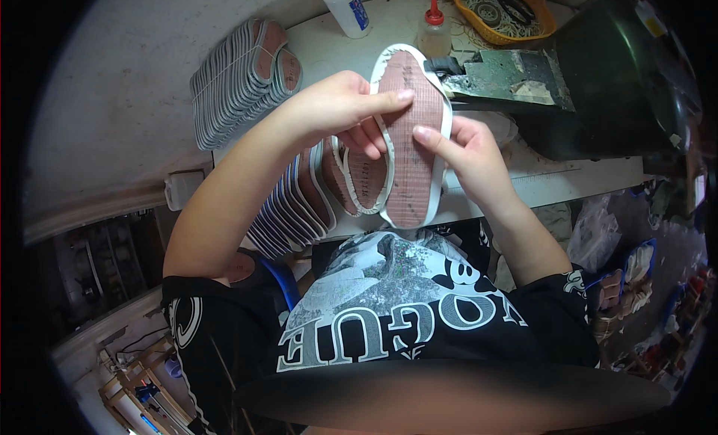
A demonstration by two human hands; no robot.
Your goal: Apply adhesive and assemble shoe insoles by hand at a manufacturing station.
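Observation:
A reddish-brown insole [413, 177] with a white edging strip stands upright in front of me over the table. My left hand [340, 106] grips its left edge, the thumb flat on the brown face and the fingers curled at the edge. On the opposite edge my right hand [473, 149] holds it too, thumb on the face and fingers behind. The white edging is puckered around the toe. Just left of it lies another white-edged insole [366, 177], partly hidden behind the held one.
A row of insoles [295, 199] leans at the table's near left, below a tied stack [232, 84]. A worn green machine [516, 76] stands on the right. At the back are a white bottle [346, 13], a red-tipped bottle [434, 35] and a yellow basket [516, 39].

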